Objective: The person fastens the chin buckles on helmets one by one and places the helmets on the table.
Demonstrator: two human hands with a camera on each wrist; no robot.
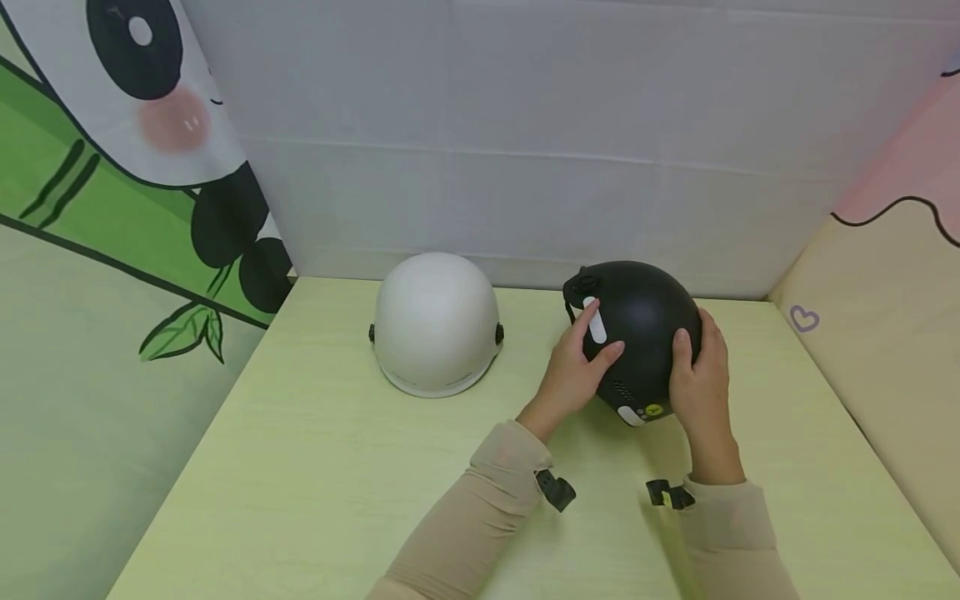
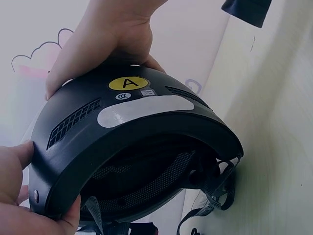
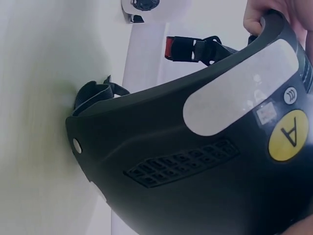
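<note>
A black helmet [image 1: 648,312] stands tilted at the right of the table, held between both hands. My left hand [image 1: 572,371] grips its left side, fingers and thumb around the rim in the left wrist view. On the other side my right hand [image 1: 703,383] holds the rounded shell, its thumb lying on top. A white strip [image 2: 146,108], a round yellow sticker [image 2: 128,83] with an A and a vent grille mark the shell. Inside show dark padding and a chin strap [image 2: 215,193]. A strap buckle [image 3: 188,49] with a red end hangs out in the right wrist view.
A white helmet [image 1: 437,325] with black side fittings sits left of the black one, near the back edge. Behind the pale yellow table [image 1: 315,483] hangs a grey-white sheet [image 1: 525,108]. Printed cloths border the left and right sides.
</note>
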